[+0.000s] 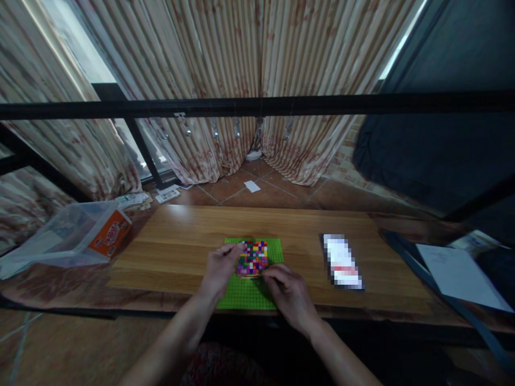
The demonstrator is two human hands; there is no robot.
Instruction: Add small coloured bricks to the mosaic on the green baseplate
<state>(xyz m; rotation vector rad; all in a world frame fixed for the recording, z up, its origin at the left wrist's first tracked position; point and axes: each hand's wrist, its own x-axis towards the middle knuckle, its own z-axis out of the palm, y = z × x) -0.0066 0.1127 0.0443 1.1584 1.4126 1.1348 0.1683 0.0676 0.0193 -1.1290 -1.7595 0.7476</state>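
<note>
A many-coloured block of small toy bricks [253,258] stands on a green studded baseplate [249,295] in the middle of the wooden board. My left hand [219,268] is at the block's left side, its fingertips closed on the far left corner. At the near right corner, the bent fingers of my right hand [292,292] pinch the block's edge. Fingers partly cover the block's sides, and no loose brick can be made out in either hand.
On the wooden board [173,241] a phone with a blurred screen [341,262] lies to the right. A clear plastic bin [68,236] with an orange label stands at the left. White paper [462,273] and a dark strap [418,268] lie far right. A black bar [241,107] crosses beyond the board.
</note>
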